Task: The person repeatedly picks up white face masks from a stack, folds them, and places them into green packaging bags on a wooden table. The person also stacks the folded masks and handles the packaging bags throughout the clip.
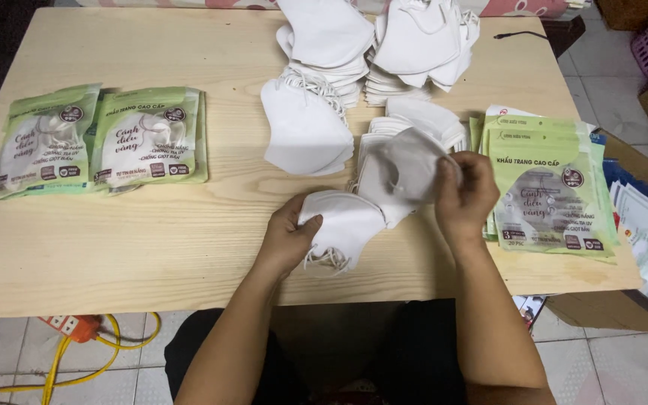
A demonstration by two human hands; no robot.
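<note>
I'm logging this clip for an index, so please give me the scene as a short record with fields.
surface: light wooden table
left hand: holds a small stack of white masks at the table's near edge
right hand: grips a white mask lifted off a pile
behind hands: piles of loose white masks
table left: two filled green pouches
table right: stack of flat green pouches
floor: yellow cable
</note>
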